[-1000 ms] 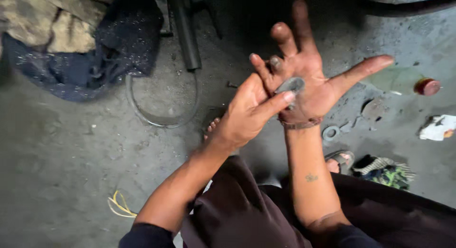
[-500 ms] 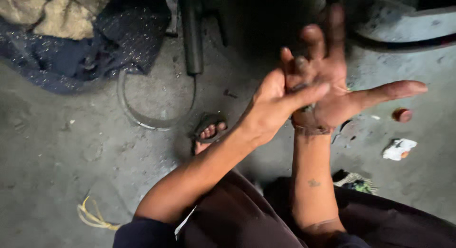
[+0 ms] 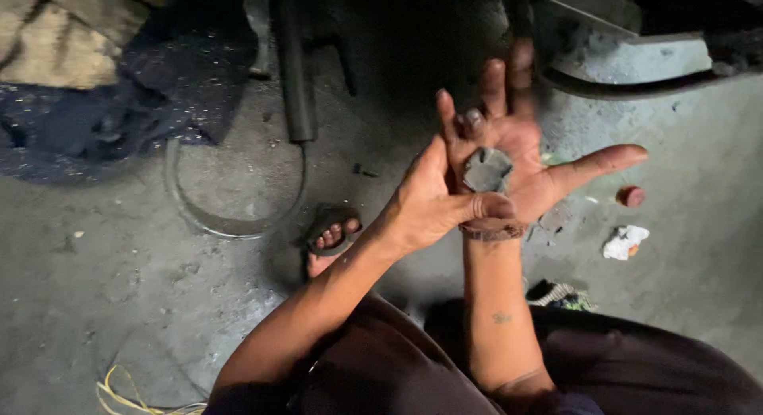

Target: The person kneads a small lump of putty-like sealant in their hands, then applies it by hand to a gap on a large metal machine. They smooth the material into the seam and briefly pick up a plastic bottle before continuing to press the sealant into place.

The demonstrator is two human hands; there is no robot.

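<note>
My right hand (image 3: 548,180) is held up palm toward me, fingers spread and dirty, thumb pointing right. A small flat grey piece (image 3: 486,170) with ragged edges lies on that palm. My left hand (image 3: 425,208) reaches in from the left, fingers together, and clasps the heel of the right hand. Its thumb lies across just below the grey piece, touching its lower edge. A brown band (image 3: 493,232) circles the right wrist.
Below the hands is a concrete floor with my foot in a sandal (image 3: 330,236). A dark tube (image 3: 294,73), a curved hoop (image 3: 230,220) and a dark blue cloth (image 3: 119,105) lie to the left. A white scrap (image 3: 625,242) and a red cap (image 3: 630,195) lie to the right.
My left hand has slid down from over the palm to its heel, leaving the grey piece uncovered. The view has shifted a little over the floor.
</note>
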